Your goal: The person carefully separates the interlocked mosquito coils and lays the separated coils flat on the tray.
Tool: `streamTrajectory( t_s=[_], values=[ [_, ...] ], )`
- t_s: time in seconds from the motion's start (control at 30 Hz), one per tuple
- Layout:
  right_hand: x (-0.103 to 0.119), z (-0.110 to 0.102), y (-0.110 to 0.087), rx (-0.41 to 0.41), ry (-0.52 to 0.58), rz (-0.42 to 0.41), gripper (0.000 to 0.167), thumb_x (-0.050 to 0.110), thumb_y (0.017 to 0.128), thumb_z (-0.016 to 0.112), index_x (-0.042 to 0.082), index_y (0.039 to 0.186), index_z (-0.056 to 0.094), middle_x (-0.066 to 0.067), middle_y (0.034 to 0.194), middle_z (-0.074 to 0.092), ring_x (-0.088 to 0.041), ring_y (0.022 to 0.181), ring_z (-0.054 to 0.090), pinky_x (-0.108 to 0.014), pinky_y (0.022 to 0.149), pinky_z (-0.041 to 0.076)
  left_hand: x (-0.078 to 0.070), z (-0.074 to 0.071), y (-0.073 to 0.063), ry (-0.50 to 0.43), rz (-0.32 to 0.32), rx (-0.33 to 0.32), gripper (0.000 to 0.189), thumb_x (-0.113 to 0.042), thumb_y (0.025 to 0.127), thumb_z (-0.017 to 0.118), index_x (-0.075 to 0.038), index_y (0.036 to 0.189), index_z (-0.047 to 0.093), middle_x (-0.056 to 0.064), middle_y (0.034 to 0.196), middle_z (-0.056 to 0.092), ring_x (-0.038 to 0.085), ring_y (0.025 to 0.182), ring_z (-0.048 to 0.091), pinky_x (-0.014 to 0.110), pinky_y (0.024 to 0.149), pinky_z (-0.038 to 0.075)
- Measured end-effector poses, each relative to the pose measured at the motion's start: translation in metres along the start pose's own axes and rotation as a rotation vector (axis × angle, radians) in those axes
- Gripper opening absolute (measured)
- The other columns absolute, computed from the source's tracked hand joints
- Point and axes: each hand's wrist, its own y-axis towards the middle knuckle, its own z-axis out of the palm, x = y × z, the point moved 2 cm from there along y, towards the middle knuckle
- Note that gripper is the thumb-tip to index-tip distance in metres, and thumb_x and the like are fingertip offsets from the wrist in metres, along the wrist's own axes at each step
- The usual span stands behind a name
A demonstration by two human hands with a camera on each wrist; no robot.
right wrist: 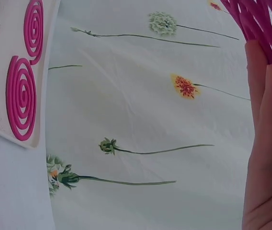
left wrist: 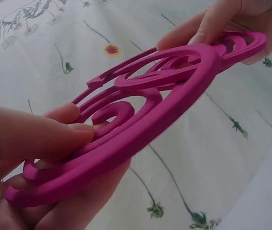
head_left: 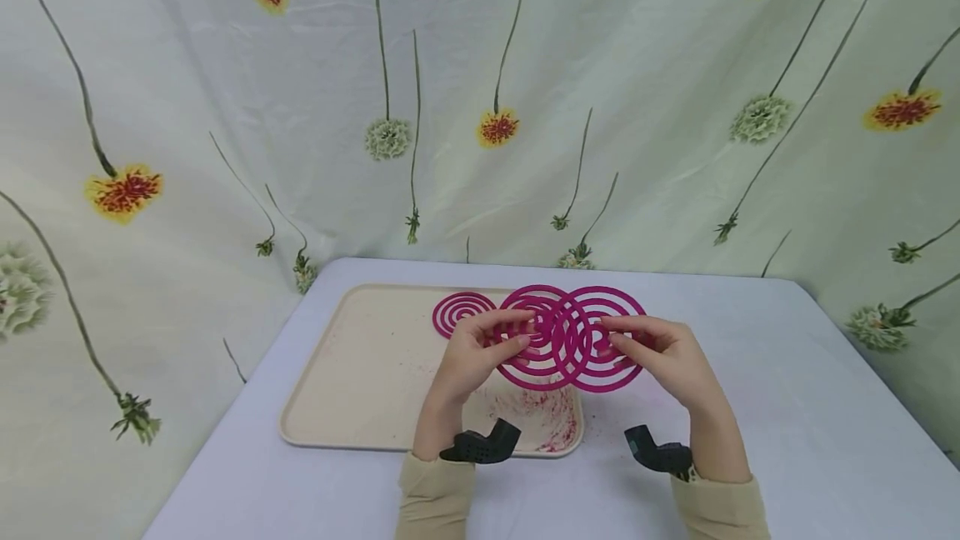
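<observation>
Two magenta spiral mosquito coils overlap edge over edge above the tray's right side, their rings crossing in the middle. My left hand (head_left: 467,357) pinches the left mosquito coil (head_left: 542,387) near its centre, thumb on one face and fingers behind; the left wrist view shows the same grip on its coil (left wrist: 169,117). On the other side, my right hand (head_left: 678,357) holds the right mosquito coil (head_left: 597,389) between thumb and fingers near its middle. In the right wrist view, only part of the right hand (right wrist: 269,139) and the held rings appear, at the right edge.
A cream tray (head_left: 360,373) lies on the white-covered table (head_left: 787,407), with reddish crumbs at its near right corner. Two more coils lie along its far edge, one coil (right wrist: 23,96) beside another (right wrist: 33,29). A flower-print cloth (head_left: 660,190) hangs behind.
</observation>
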Motion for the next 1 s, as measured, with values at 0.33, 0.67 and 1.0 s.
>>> streamTrajectory(
  t_s=[0.33, 0.67, 1.0],
  values=[
    [0.001, 0.018, 0.006, -0.340, 0.132, -0.008, 0.026, -0.001, 0.088, 0.063, -0.008, 0.113, 0.063, 0.011, 0.100, 0.069, -0.009, 0.087, 0.066, -0.024, 0.074, 0.054, -0.002, 0.022, 0.006, -0.209, 0.008, -0.291, 0.028, 0.002, 0.087, 0.063, 0.006, 0.114, 0.063, 0.020, 0.108, 0.065, 0.018, 0.092, 0.066, 0.029, 0.080, 0.053],
    [0.002, 0.048, 0.009, -0.676, 0.286, -0.128, 0.026, 0.001, 0.088, 0.063, -0.007, 0.113, 0.064, 0.003, 0.098, 0.070, -0.010, 0.083, 0.065, -0.022, 0.071, 0.054, 0.002, 0.056, 0.010, -0.345, 0.070, -0.436, 0.032, -0.009, 0.092, 0.059, 0.002, 0.123, 0.060, 0.014, 0.121, 0.062, 0.027, 0.109, 0.060, 0.034, 0.090, 0.048],
    [0.002, 0.061, 0.011, -0.585, 0.332, -0.227, 0.027, -0.006, 0.090, 0.056, -0.010, 0.116, 0.060, -0.003, 0.107, 0.069, -0.012, 0.088, 0.065, -0.022, 0.072, 0.054, 0.001, 0.068, 0.009, -0.422, 0.100, -0.406, 0.036, -0.011, 0.094, 0.056, 0.001, 0.128, 0.055, 0.008, 0.133, 0.054, 0.022, 0.121, 0.051, 0.030, 0.095, 0.044]
  ],
)
